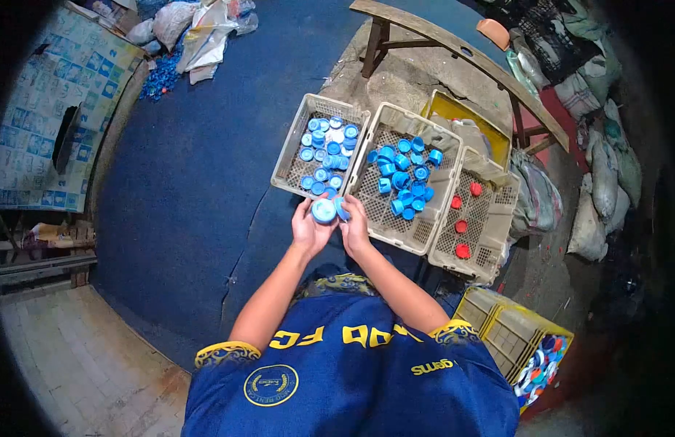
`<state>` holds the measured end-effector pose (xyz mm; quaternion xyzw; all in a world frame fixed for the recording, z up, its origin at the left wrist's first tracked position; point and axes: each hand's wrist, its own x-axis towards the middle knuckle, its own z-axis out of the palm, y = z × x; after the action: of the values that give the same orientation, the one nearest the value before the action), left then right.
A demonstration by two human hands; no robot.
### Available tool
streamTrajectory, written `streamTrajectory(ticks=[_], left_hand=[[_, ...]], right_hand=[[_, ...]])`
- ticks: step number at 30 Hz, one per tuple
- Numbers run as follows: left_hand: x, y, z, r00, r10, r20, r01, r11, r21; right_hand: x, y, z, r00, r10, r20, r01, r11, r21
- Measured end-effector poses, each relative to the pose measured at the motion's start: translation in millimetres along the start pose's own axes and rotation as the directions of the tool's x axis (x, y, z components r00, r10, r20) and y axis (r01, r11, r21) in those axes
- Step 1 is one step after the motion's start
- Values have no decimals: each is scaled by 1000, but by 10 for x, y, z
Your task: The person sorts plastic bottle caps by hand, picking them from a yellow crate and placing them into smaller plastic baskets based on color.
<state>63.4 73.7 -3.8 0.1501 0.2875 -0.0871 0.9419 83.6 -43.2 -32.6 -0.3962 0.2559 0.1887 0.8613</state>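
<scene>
Both hands are held together just in front of the crates. My left hand has its fingers round a blue cap with a white inside. Close beside it on the right, my right hand grips another blue cap between thumb and fingers. Beyond my left hand is a grey crate with blue and white caps. The middle crate holds plain blue caps, and the right crate has several red caps on its mesh floor.
A yellow crate of mixed caps stands at the lower right. Behind the crates are another yellow crate and a wooden bench. Sacks lie at the right, bags at the upper left.
</scene>
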Motion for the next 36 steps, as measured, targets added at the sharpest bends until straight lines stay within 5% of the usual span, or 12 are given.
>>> streamTrajectory(ticks=[4,13,17,24,27,30,31,32,33,34,36], left_hand=[[584,248,64,999,15,-40,-11,995,100],[1689,599,-55,993,-37,-113,55,985,161],[1990,796,-47,988,-104,-115,123,977,172],[2013,1145,-96,965,-214,-153,250,924,290],[1856,1327,-260,947,-282,-151,320,855,409],[1688,1533,-460,905,-339,-256,424,767,482],[1646,1591,-548,899,-350,-265,437,759,483],[1598,1668,-529,886,-351,-303,462,725,510],[1589,1727,-615,885,-365,-291,465,731,499],[1613,1786,-704,880,-377,-288,474,725,500],[1690,1866,-764,880,-369,-299,475,703,529]], right_hand=[[534,-113,180,999,37,-3,-37,988,-147],[1718,-7,362,997,66,-49,-69,995,-67],[2003,38,500,977,72,-201,-76,997,-9],[1858,17,585,974,59,-217,-85,990,-114],[1594,46,277,988,43,-150,-88,946,-310],[1154,288,-225,975,-21,-221,-35,968,-247],[1019,466,-406,928,-89,-362,-39,943,-331],[819,583,-711,941,-79,-328,-95,871,-482],[643,800,-1100,931,-157,-329,-182,582,-793],[370,836,-1038,827,-315,-465,-313,428,-847],[38,1155,-1475,832,-154,-533,-427,436,-792]])
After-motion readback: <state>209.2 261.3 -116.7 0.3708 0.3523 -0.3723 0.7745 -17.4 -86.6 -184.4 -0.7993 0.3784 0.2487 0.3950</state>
